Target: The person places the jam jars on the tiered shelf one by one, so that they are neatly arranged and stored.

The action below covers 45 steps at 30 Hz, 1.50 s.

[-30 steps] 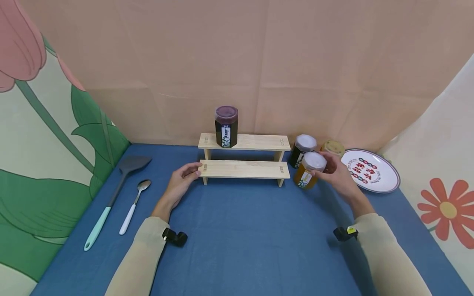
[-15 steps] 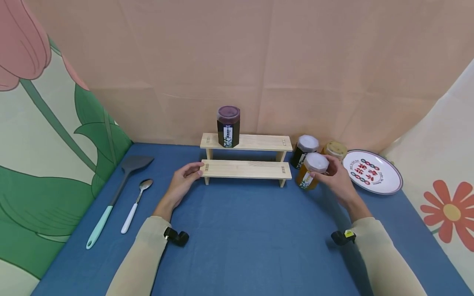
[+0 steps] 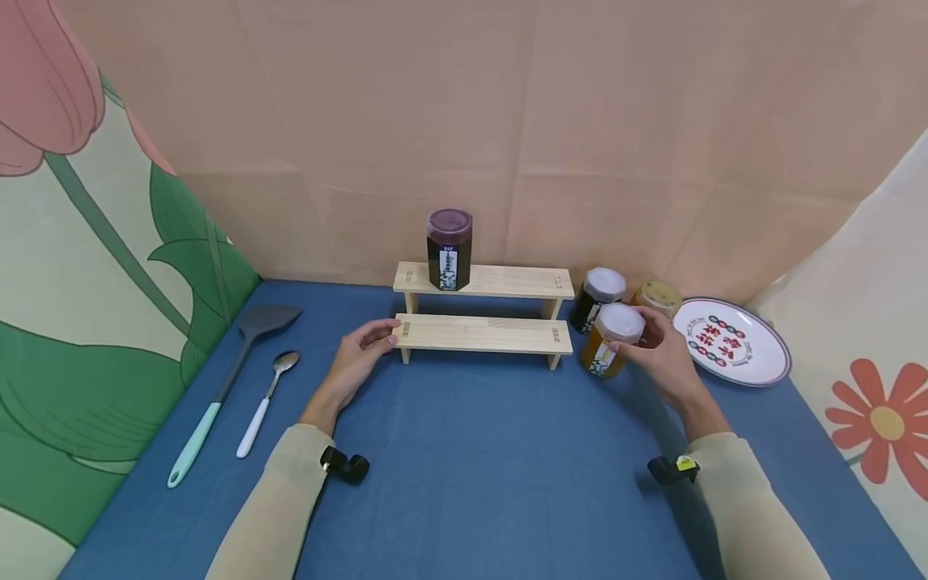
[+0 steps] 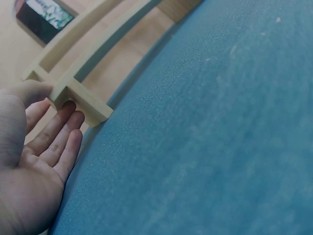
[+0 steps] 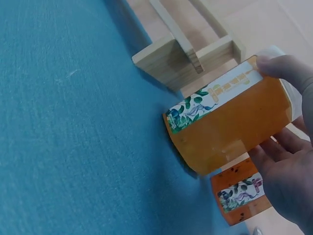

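My right hand point(image 3: 658, 354) grips an orange jar point(image 3: 607, 345) with a white lid, held tilted just right of a two-tier wooden shelf point(image 3: 482, 332). In the right wrist view the thumb and fingers point(image 5: 286, 169) wrap the orange jar point(image 5: 230, 122), whose lower edge is at the blue cloth. My left hand point(image 3: 358, 356) rests against the shelf's lower left end, fingers point(image 4: 58, 142) fairly straight on the shelf leg point(image 4: 83, 103). A dark jar point(image 3: 449, 250) with a purple lid stands on the top tier.
A dark jar with a white lid point(image 3: 596, 296) and an amber jar point(image 3: 656, 295) stand behind the held one. A patterned plate point(image 3: 732, 341) lies far right. A spatula point(image 3: 232, 374) and spoon point(image 3: 264, 396) lie left. Fabric walls enclose the blue cloth point(image 3: 478, 451).
Almost nothing differs. My right hand keeps its hold on the orange jar, which has shifted very slightly. My left hand stays at the shelf's end.
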Each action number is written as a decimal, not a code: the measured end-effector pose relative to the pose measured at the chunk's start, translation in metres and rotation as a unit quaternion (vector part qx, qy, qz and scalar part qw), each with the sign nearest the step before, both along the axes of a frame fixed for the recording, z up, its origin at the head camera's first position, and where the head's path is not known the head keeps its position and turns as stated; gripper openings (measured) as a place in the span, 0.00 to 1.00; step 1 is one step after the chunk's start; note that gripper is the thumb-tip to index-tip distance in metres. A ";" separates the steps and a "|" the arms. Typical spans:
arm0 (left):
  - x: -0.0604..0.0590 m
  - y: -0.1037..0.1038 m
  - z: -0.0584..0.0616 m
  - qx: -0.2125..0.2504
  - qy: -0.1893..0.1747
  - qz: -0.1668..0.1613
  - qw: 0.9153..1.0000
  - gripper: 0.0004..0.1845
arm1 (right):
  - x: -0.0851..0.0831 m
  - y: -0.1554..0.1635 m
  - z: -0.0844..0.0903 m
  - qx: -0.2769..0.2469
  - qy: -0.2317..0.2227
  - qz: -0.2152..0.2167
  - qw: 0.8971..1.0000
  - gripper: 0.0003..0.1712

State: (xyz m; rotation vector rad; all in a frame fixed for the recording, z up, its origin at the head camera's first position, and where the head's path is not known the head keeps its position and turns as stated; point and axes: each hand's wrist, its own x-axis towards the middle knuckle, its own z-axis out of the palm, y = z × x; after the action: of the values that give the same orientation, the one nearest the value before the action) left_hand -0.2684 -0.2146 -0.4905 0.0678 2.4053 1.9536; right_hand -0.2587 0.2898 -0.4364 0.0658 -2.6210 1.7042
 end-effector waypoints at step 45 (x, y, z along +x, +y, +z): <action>-0.002 0.001 0.001 0.019 -0.013 0.000 1.000 0.20 | -0.028 -0.043 0.090 -0.049 0.062 0.054 0.995 0.40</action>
State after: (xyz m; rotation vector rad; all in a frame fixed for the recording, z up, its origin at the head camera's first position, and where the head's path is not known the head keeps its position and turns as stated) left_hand -0.2699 -0.2137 -0.4895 0.0422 2.3539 1.9871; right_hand -0.2867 0.2466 -0.3462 0.3073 -2.4838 1.7966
